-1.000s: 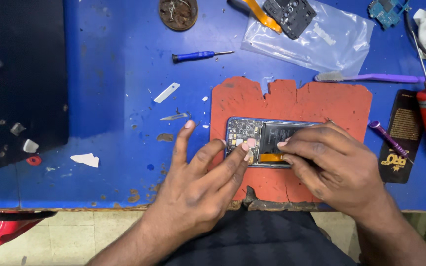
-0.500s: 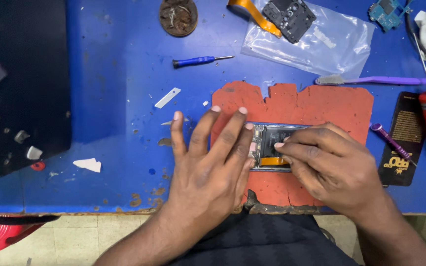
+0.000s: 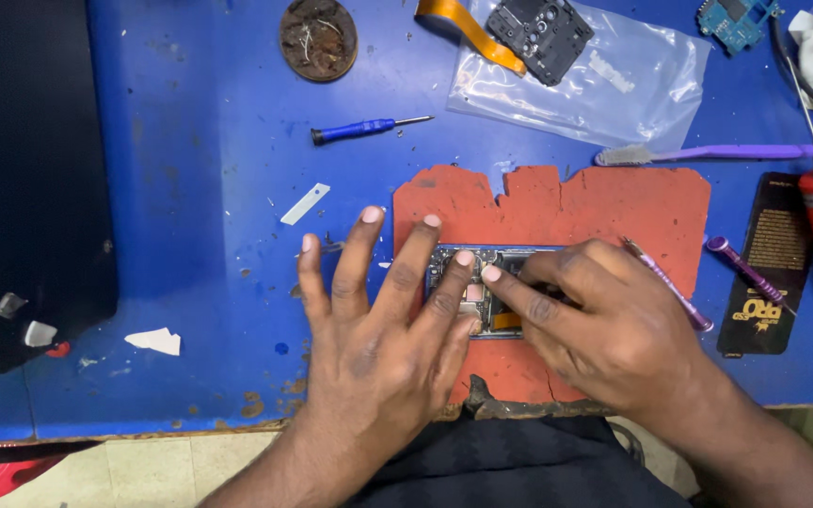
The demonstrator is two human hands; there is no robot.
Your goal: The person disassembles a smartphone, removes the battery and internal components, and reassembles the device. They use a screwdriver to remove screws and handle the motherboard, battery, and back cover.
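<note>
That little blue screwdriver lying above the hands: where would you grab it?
Probably by the thick blue handle of the screwdriver, pinched across its width from above. It lies flat on the blue table, thin metal tip pointing right, with open space around it. The handle is the widest part.

Bare blue table (image 3: 199,188) left of the hands; screwdriver (image 3: 361,128), toothbrush (image 3: 708,153) crowd above.

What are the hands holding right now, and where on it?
Both hands, left hand and right hand, press fingertips on the opened phone on the red mat; nothing is lifted.
</note>
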